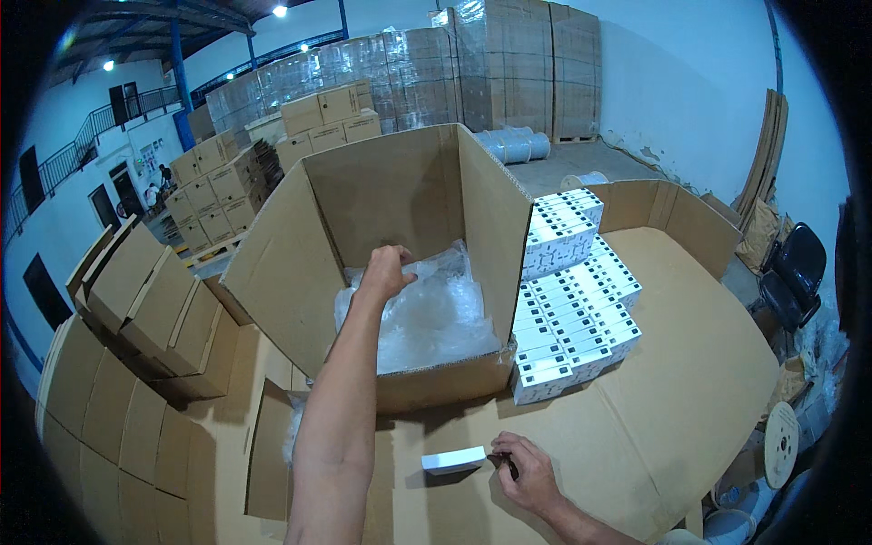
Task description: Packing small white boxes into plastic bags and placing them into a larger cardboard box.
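Observation:
My left hand (386,272) reaches into a tall open cardboard box (445,381), just over clear plastic bags (431,313) lying inside. Its thumb and forefinger stand apart, and the other fingers are partly hidden; nothing shows between them. On the cardboard-covered table, my right hand (527,474) is closed around a small dark object (510,467) whose kind I cannot make out. Beside those fingertips, to the left, a slim white box (454,460) lies flat.
White printed boxes (568,318) are stacked in rows right of the open carton. Brown cartons (150,318) stand at the left, and a cardboard flap (270,450) rises near my left forearm. A black chair (792,277) and a cable reel (781,438) are at far right.

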